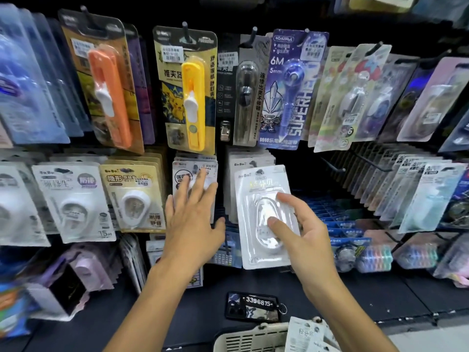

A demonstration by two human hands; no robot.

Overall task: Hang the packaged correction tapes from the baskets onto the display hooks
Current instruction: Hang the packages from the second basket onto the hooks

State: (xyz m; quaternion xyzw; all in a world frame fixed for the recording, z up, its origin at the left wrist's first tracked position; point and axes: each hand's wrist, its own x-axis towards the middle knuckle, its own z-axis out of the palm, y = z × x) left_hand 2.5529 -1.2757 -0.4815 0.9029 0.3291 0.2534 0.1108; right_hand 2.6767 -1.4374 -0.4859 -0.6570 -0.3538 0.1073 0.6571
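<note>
- The right hand (304,232) grips a white packaged correction tape (264,217), thumb and forefinger curled onto its clear blister, holding it just in front of a stack of matching white packs (250,161).
- The left hand (193,214) is spread flat, fingers straight, lying against the packs to the left of that stack (194,171); it holds nothing.
- The step in hand looks like the hanging itself: the pack's top hole is near the hook but I cannot tell if it is threaded.
- Next, the hole must line up with the hook tip, then slide back.
- More packs (307,334) wait beside a basket (251,337), well below the stack.
</note>
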